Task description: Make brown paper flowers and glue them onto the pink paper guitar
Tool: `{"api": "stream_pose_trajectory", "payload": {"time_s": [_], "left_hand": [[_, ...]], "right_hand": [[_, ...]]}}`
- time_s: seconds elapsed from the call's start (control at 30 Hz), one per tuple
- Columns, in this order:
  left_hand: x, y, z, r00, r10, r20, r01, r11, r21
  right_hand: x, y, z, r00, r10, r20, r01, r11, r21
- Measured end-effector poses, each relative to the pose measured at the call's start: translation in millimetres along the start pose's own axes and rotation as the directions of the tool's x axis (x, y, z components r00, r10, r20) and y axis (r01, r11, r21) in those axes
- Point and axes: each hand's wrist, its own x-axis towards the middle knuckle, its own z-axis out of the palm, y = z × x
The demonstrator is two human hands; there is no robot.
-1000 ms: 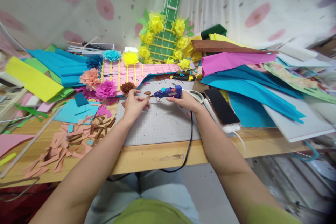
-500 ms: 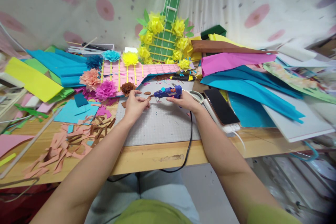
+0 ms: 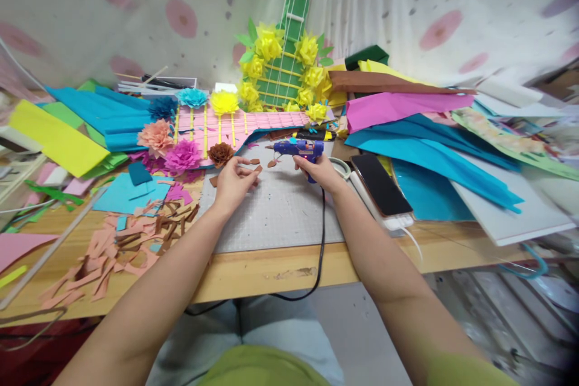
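My left hand [image 3: 234, 180] pinches a small brown paper petal [image 3: 256, 169] over the grey cutting mat [image 3: 275, 211]. My right hand [image 3: 318, 170] grips a blue glue gun [image 3: 297, 148], its nozzle pointing left, a little apart from the petal. Loose brown petals [image 3: 272, 163] lie on the mat between the hands. A brown paper flower [image 3: 221, 152] sits just beyond my left hand. The gun's black cord [image 3: 322, 235] runs down over the table edge.
A black phone [image 3: 380, 183] lies right of my right hand, beside a white tape dispenser [image 3: 340, 167]. Pink and brown paper scraps [image 3: 131, 241] litter the left. Paper flowers [image 3: 183, 154], coloured sheets [image 3: 407, 108] and a green flower-decked trellis [image 3: 284, 66] crowd the back.
My right hand has lifted the glue gun up and away to the right, off the petal. My left hand has stayed in place with the petal.
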Motion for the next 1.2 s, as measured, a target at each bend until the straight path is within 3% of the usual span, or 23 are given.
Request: {"api": "stream_pose_trajectory", "payload": {"time_s": [0.17, 0.3, 0.4, 0.47, 0.53, 0.6, 0.67, 0.73, 0.8, 0.83, 0.9, 1.0, 1.13, 1.2], "left_hand": [[-0.3, 3.0, 3.8, 1.0, -0.031, 0.004, 0.031, 0.995, -0.094], [-1.9, 7.1, 5.5, 0.998, -0.068, -0.012, 0.065, 0.983, -0.17], [-3.2, 10.8, 5.4, 0.997, -0.06, -0.041, 0.05, 0.977, -0.208], [-3.9, 13.5, 5.4, 0.994, -0.035, -0.1, 0.011, 0.972, -0.236], [-4.6, 16.7, 5.9, 0.985, -0.013, -0.173, -0.037, 0.959, -0.282], [-5.4, 20.2, 7.0, 0.975, -0.028, -0.22, -0.054, 0.932, -0.358], [-6.4, 23.2, 8.2, 0.973, -0.076, -0.22, -0.032, 0.891, -0.452], [-7.3, 25.2, 9.1, 0.975, -0.122, -0.187, 0.004, 0.848, -0.531], [-7.5, 26.1, 9.0, 0.975, -0.15, -0.162, 0.03, 0.818, -0.575], [-7.3, 26.4, 8.5, 0.975, -0.159, -0.156, 0.039, 0.81, -0.585], [-6.5, 26.8, 6.7, 0.973, -0.17, -0.158, 0.043, 0.803, -0.595], [-4.8, 26.4, 4.5, 0.973, -0.168, -0.161, 0.04, 0.802, -0.596], [-2.3, 22.0, 3.8, 0.974, -0.133, -0.184, 0.019, 0.854, -0.52], [-0.5, 20.2, -0.5, 0.974, -0.057, -0.22, -0.035, 0.92, -0.392]], "right_hand": [[12.3, 9.5, 8.3, 0.964, 0.052, -0.261, -0.082, 0.991, -0.103], [20.1, 13.3, 13.7, 0.964, 0.05, -0.261, -0.129, 0.946, -0.296], [18.2, 9.9, 14.3, 0.95, -0.073, -0.303, -0.039, 0.937, -0.347], [11.0, 1.6, 12.4, 0.865, -0.259, -0.431, 0.068, 0.909, -0.411], [0.3, -11.0, 11.5, 0.728, -0.426, -0.537, 0.124, 0.853, -0.507], [-10.1, -25.0, 15.6, 0.674, -0.491, -0.551, 0.168, 0.829, -0.533], [-16.3, -36.5, 27.8, 0.722, -0.481, -0.498, 0.288, 0.863, -0.416], [-16.6, -43.8, 47.0, 0.837, -0.385, -0.388, 0.366, 0.922, -0.126], [-12.8, -48.2, 68.9, 0.956, -0.188, -0.224, 0.239, 0.943, 0.23], [-10.4, -50.1, 79.2, 0.987, -0.094, -0.132, 0.137, 0.922, 0.363], [-6.5, -54.3, 95.8, 0.999, 0.04, -0.01, -0.028, 0.842, 0.538], [-4.0, -63.0, 110.2, 0.985, 0.151, 0.081, -0.166, 0.712, 0.683], [-0.3, -74.0, 118.3, 0.967, 0.234, 0.096, -0.226, 0.622, 0.75], [4.6, -76.7, 119.6, 0.965, 0.253, 0.067, -0.212, 0.606, 0.767]]}}
